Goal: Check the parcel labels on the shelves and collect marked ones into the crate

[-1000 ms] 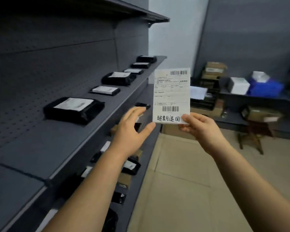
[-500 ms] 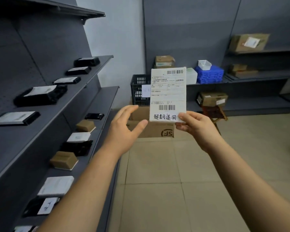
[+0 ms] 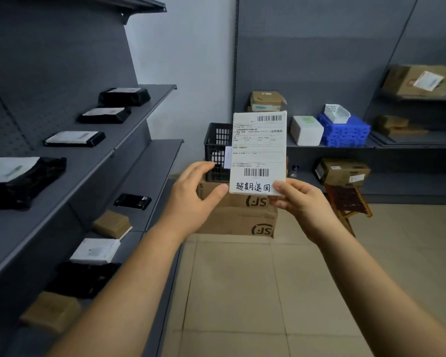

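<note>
White labelled parcel [image 3: 258,153] pinched at its lower right corner by right hand [image 3: 300,202], held upright ahead of black crate [image 3: 218,150]; left hand [image 3: 191,199] just beside, fingers spread, gripping nothing. Handwritten mark showing, so probably mid-collection: next, carrying across and lowering into that crate.

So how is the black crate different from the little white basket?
The black crate is dark and bigger; the white basket is pale and smaller. The black crate stands level on stacked cardboard boxes; the white basket sits tilted on a blue bin. Both have walls full of holes.
</note>
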`<state>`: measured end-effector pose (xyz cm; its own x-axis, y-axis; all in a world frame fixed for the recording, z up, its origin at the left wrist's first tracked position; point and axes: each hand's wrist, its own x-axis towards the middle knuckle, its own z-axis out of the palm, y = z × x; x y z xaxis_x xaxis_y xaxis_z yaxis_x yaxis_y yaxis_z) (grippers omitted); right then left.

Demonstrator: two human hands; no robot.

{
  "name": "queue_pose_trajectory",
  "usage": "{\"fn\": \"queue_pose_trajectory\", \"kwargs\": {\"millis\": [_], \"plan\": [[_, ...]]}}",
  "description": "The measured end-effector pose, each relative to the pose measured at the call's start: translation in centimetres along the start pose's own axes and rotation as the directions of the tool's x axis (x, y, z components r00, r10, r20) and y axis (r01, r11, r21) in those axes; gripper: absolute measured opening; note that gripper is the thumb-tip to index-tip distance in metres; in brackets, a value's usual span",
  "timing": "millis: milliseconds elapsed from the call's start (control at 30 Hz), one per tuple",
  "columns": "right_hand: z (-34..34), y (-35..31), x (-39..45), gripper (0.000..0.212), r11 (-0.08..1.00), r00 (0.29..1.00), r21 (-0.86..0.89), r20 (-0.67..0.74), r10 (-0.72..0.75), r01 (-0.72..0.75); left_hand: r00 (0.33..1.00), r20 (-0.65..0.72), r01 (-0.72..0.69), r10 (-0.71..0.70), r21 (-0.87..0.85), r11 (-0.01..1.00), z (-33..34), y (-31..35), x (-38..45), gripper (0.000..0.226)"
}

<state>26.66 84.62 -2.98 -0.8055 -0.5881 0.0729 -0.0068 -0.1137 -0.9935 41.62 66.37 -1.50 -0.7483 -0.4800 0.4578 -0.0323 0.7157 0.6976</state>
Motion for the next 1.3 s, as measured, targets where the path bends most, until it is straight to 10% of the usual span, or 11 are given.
{"fn": "queue_pose_trajectory", "kwargs": {"millis": [1300], "plan": [[-2.8,11.9,70.1,0.02,0.975,0.984,-0.159,0.073,0.165,-0.152,0.984,0.076,0.158,-0.16,0.038,0.987,21.4,-34.2,59.6,0.061]]}}
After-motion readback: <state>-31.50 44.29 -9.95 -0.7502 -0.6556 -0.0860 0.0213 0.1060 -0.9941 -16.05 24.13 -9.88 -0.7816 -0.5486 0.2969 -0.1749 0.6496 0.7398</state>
